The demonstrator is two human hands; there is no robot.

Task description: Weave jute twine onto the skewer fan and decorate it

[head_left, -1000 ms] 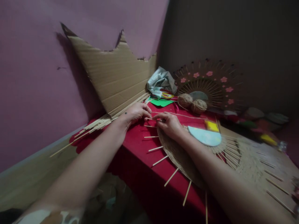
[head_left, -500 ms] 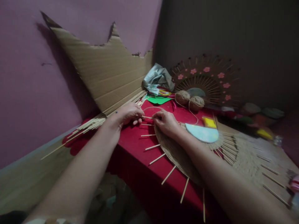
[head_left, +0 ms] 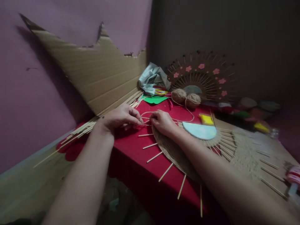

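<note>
A half-round fan point(head_left: 170, 159) of twine woven through thin sticks lies on the red cloth, bare stick ends point(head_left: 166, 172) poking out from its rim. At its far left edge my left hand point(head_left: 123, 117) is closed, thumb and fingers pinching the twine point(head_left: 145, 122) beside the stick ends. My right hand point(head_left: 162, 122) is closed on the fan's rim just to the right; its fingertips are partly hidden. A loop of twine point(head_left: 150, 112) curves behind both hands. My right forearm covers part of the weave. A pale blue half-disc point(head_left: 200, 130) sits at the fan's straight side.
Two twine balls point(head_left: 193, 100) rest behind the fan, near a finished-looking fan with pink flowers point(head_left: 201, 66). Cardboard point(head_left: 93, 68) leans on the wall above a bundle of loose sticks point(head_left: 81, 131). Green sheet point(head_left: 155, 99), crumpled cloth point(head_left: 153, 78) and yellow packet point(head_left: 206, 119) lie around.
My left hand has turned and shifted slightly, now with twine stretched between its fingertips and the fan's rim. The right hand stays at the rim. The whole view has swung a little right.
</note>
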